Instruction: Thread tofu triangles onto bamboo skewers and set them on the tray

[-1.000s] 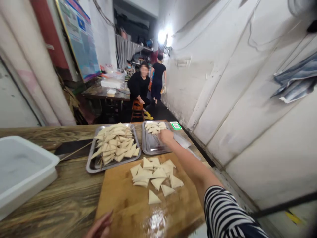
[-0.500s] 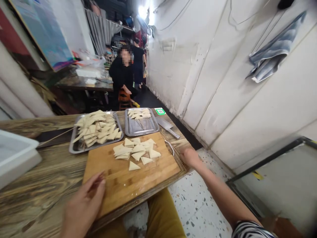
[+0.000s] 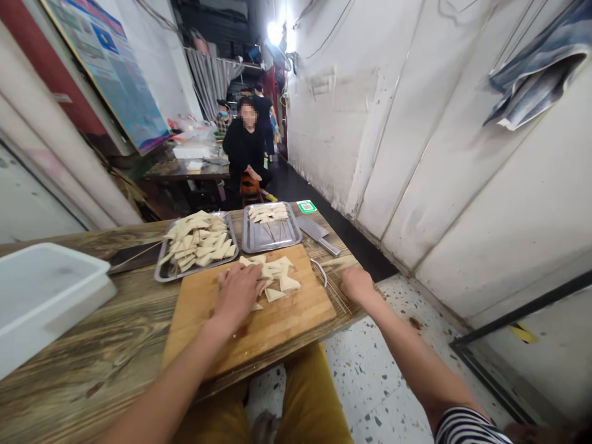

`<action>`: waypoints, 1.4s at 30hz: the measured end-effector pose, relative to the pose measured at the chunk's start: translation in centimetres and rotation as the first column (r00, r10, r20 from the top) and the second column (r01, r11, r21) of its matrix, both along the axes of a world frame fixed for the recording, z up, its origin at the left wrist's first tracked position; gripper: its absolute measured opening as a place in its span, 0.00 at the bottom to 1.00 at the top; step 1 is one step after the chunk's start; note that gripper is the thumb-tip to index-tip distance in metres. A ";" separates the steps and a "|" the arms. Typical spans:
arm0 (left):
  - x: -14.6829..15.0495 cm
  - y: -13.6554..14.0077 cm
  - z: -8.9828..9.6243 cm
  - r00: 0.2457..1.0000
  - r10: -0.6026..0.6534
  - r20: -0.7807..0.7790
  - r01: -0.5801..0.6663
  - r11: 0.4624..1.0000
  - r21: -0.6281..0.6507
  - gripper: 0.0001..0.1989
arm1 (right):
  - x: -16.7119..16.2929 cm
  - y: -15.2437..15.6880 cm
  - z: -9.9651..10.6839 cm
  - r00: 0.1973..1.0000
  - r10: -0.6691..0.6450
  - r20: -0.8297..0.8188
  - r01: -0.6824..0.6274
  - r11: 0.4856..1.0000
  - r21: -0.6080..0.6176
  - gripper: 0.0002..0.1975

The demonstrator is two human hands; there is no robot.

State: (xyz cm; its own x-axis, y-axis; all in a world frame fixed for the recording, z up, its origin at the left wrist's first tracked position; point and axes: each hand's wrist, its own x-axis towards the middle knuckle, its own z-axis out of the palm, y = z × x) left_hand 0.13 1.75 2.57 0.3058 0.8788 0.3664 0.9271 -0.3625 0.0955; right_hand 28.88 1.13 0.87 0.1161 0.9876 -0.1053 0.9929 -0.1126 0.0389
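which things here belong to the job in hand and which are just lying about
Seemingly in the job:
triangular pieces at the left hand
cutting board
thin sticks by the right hand
heaped tray
sparser tray

Seemingly just lying about now:
cleaver
white tub
QR card
hanging cloth

No readable words here, tbh. Green card [image 3: 303, 210] on the table [image 3: 60, 376] has a QR code [image 3: 308, 207]; poster [image 3: 108, 68] text's a blur.
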 end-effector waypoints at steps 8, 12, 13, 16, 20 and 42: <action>0.0 1.2 -0.7 0.999 -0.015 0.041 0.014 1.000 0.025 0.14 | 0.8 -3.5 1.1 0.930 0.059 -0.363 0.057 0.952 0.301 0.03; 0.1 1.0 -1.2 0.998 0.011 0.066 -0.010 1.000 -0.018 0.15 | -1.7 -5.9 0.7 0.779 0.188 -0.599 0.084 0.914 0.396 0.03; 0.2 0.9 -1.2 0.998 0.029 0.061 -0.027 0.999 -0.032 0.17 | -2.5 -6.5 0.4 0.731 0.215 -0.648 0.090 0.911 0.404 0.04; 0.4 0.9 -1.1 0.998 0.046 0.036 -0.044 0.998 -0.054 0.18 | -4.9 -8.1 -0.8 0.597 0.258 -0.760 0.119 0.908 0.402 0.06; 0.1 0.9 -0.8 0.999 -0.035 0.033 0.039 0.994 -0.104 0.14 | -6.9 -9.9 -1.7 0.456 0.288 -0.842 0.127 0.915 0.382 0.06; -6.5 -2.9 0.3 -0.483 0.520 0.705 0.340 0.853 -0.396 0.08 | -12.5 -13.8 -2.7 0.048 0.141 -0.989 -0.093 0.986 0.136 0.14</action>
State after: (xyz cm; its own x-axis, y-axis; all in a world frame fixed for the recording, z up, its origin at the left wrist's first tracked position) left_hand -6.34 -1.13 2.87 -0.1445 0.9263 -0.3480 -0.6482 0.1771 0.7406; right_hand 16.39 -12.68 -1.84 -0.1914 0.9814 0.0127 0.0971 0.0319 -0.9948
